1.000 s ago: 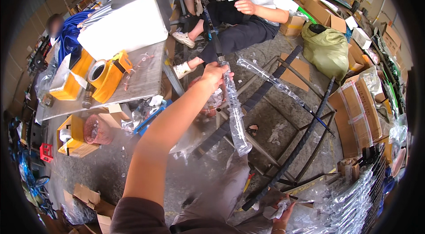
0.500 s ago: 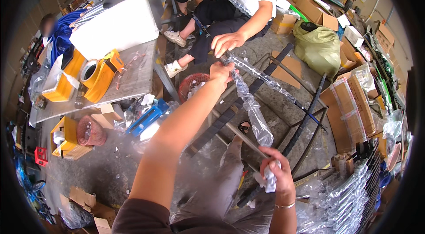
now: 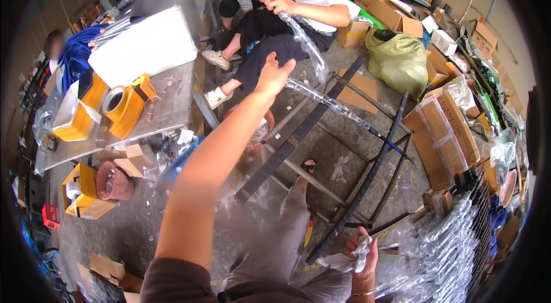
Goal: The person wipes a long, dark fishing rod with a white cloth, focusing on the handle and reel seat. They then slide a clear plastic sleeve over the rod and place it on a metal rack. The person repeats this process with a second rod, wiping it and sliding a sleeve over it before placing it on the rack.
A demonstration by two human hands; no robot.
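My left hand [image 3: 274, 76] reaches out ahead with its fingers apart, and I see nothing held in it. Close to its fingertips is the near end of a thin rod in clear plastic film [image 3: 344, 111], which lies slanting across a metal frame [image 3: 321, 174]. Low on the right, my right hand [image 3: 364, 254] is closed around a crumpled white wad [image 3: 344, 261], either cloth or film. Opposite me, a seated co-worker's hand [image 3: 279, 2] grips a dark rod with a loose clear plastic sleeve [image 3: 305, 45] hanging from it.
Padded dark bars [image 3: 376, 179] cross the metal frame. To the left stands a table [image 3: 172, 116] with a white box [image 3: 143, 45] and a yellow tape dispenser [image 3: 123, 105]. Many film-wrapped pieces [image 3: 442, 251] are piled at lower right. Cardboard boxes [image 3: 442, 142] and a green sack [image 3: 396, 62] line the right.
My left hand has let go of the film-sleeved rod, which the co-worker now holds higher and farther away. My right hand has drawn down toward me with the white wad.
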